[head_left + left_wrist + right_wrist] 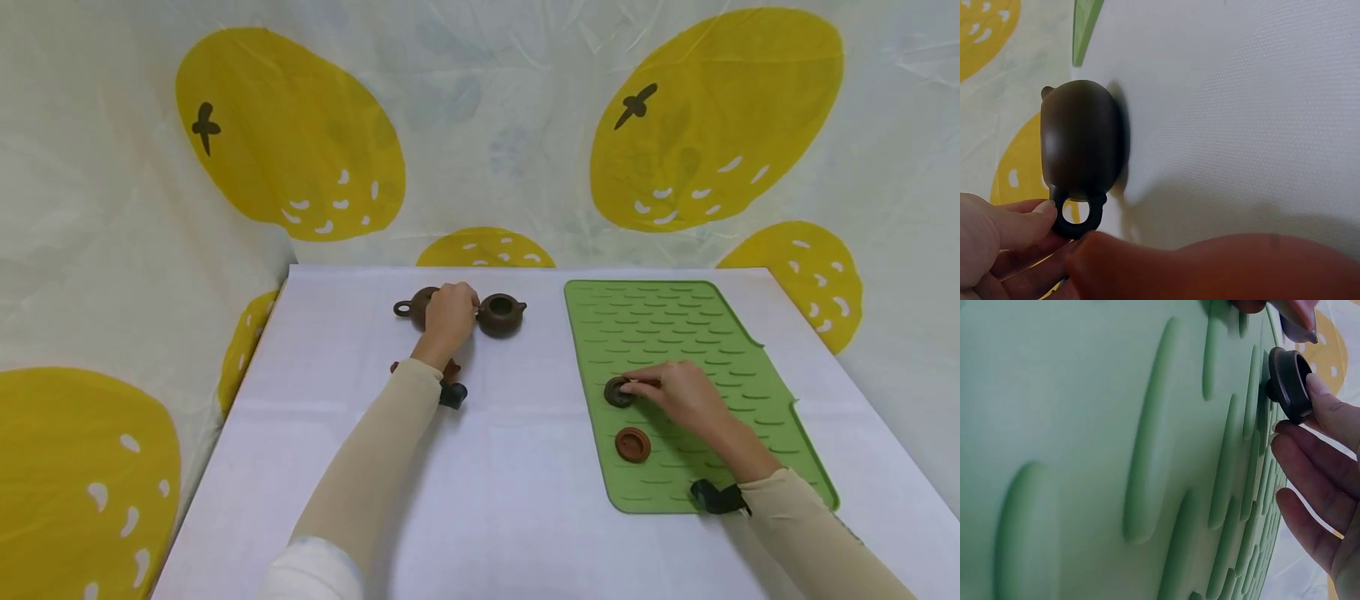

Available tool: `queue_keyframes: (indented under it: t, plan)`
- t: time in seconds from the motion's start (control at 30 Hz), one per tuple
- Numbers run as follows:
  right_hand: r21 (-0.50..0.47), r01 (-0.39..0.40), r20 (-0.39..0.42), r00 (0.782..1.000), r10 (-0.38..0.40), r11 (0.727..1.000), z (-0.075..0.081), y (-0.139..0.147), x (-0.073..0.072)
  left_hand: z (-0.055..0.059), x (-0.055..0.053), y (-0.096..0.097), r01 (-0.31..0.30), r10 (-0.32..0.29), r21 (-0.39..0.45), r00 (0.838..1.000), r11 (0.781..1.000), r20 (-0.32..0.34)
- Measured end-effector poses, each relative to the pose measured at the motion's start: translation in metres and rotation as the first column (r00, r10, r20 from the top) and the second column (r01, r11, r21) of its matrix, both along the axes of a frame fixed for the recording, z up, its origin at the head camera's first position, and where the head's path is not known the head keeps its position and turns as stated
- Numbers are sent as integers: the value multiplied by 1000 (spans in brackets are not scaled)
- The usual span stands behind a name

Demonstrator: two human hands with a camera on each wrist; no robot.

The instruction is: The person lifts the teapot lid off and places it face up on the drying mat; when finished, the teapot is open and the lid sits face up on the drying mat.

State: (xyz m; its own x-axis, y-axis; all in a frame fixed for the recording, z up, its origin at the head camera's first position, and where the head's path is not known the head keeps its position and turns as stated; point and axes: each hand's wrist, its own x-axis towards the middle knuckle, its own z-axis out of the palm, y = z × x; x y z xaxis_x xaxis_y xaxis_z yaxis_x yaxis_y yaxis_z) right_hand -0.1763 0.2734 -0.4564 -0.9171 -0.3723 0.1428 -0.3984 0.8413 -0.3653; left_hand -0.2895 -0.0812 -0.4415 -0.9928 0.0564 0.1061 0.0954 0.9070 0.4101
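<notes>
At 11 o'clock on the white table (517,483), 12 o'clock being the far edge, stands a round, dark brown, clay-looking teapot (417,313), its ring handle toward 9 o'clock. Nearer the person, toward 10 o'clock, a red-brown, clay-looking pot (452,369) is largely hidden from me by the sleeve.

The left grip (448,315) reaches across the first teapot and pinches, thumb against fingers, the ring handle of a lidless, squat, dark brown, clay-looking teapot (501,329), located just short of 12 o'clock. This unit is round-bellied and smooth, with a soft sheen; its mouth faces up and its short spout points toward 3 o'clock. It appears to rest upright. The handle hold probably steadies the body while leaving the mouth uncovered.

On the right, from 1 to 4 o'clock, lies a green mat with raised bars (660,321). At 9 o'clock on the mat, a round, dark brown, flanged lid (1291,386) is pinched at its rim by the thumb and fingertips of the right grip (686,398); the knob faces the mat, contact uncertain. At 8 o'clock, a round, red-brown, clay-looking lid (633,446) lies hollow side up. The ribbed mat presumably cushions the lids and limits sliding.
</notes>
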Motion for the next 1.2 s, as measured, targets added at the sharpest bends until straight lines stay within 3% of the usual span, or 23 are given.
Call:
queue_keyframes:
  t: [0.83, 1.2]
  plan:
    - [-23, 29, 20, 999, -28, 999, -2, 10, 2, 0, 0, 0, 3, -3, -7, 1000, 1000, -3]
    - [-27, 25, -16, 1000, -25, 999, 0, 7, 4, 3, 1, 0, 1, -1, -8, 1000, 1000, 9]
